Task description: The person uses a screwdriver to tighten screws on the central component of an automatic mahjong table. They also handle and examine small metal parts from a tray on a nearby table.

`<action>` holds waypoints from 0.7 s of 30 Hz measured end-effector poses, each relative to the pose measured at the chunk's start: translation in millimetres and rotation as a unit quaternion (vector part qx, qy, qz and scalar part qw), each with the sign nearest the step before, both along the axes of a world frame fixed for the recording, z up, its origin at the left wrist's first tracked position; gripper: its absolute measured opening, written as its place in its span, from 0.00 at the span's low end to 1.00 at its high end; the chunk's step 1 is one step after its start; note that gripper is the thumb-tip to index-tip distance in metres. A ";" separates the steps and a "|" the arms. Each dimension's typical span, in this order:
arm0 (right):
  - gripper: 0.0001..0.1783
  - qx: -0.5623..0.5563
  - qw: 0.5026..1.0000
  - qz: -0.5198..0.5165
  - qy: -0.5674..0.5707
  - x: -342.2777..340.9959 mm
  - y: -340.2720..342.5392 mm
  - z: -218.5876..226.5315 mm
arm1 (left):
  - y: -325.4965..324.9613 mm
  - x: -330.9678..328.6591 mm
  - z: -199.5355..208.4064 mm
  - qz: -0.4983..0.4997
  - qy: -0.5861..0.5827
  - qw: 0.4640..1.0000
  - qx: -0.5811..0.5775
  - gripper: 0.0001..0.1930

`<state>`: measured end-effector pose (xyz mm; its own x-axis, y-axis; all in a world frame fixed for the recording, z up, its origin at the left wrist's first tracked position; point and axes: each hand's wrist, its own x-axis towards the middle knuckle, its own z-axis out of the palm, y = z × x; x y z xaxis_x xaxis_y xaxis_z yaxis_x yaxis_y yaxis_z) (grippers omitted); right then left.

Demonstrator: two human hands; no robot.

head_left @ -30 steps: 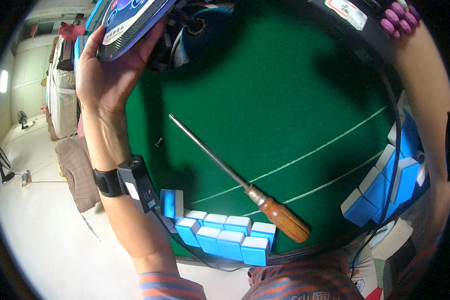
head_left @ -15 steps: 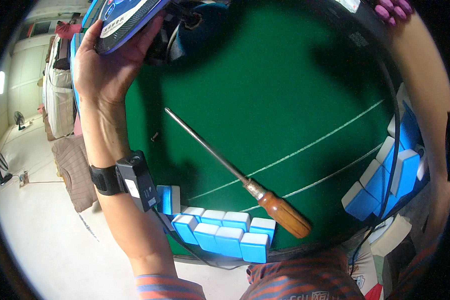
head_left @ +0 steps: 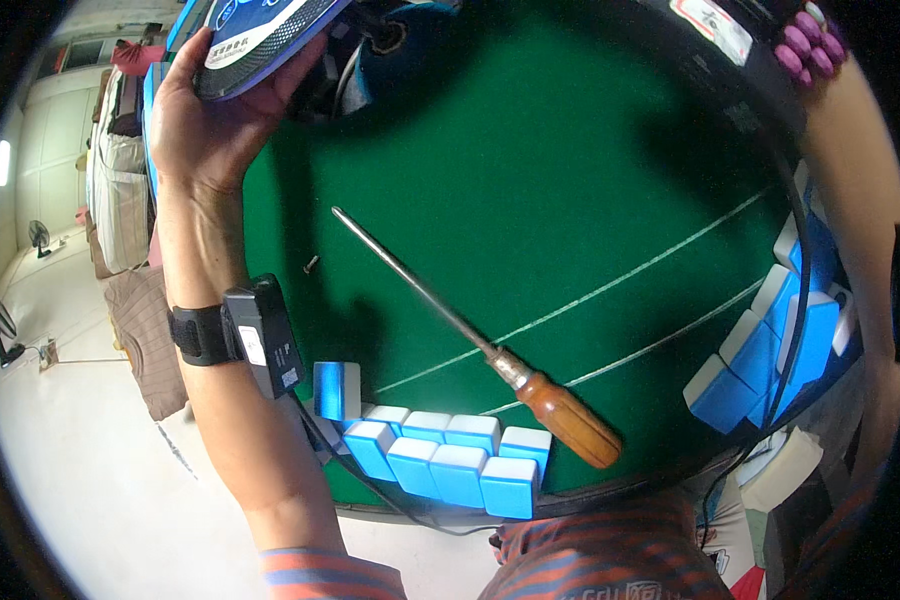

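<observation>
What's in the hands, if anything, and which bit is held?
The left hand holds a blue and black panel by its near edge. The right hand is out of view, so I can't tell about it.

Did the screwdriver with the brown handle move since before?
No. The screwdriver still crosses both white lines on the green cloth at the same spots; only the whole view shifted a little.

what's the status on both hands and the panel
Left hand holding blue panel by its edge. Right hand out of view. Screwdriver and small screw lying on green felt.
</observation>
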<state>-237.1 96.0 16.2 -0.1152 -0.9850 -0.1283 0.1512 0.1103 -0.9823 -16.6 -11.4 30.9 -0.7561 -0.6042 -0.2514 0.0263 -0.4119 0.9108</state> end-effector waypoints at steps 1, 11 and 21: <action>0.12 -0.001 1.000 0.000 0.000 -0.7 -0.5 -0.4 | 0.7 -0.3 0.3 -0.007 -0.008 1.000 -0.014 0.29; 0.12 -0.014 1.000 -0.002 0.016 -2.3 -5.2 0.6 | -14.2 16.6 -7.2 -0.073 0.082 0.988 0.107 0.28; 0.11 -0.021 0.999 -0.010 0.023 -6.1 -0.7 -3.2 | -18.4 13.9 -7.1 -0.088 0.053 0.991 0.091 0.28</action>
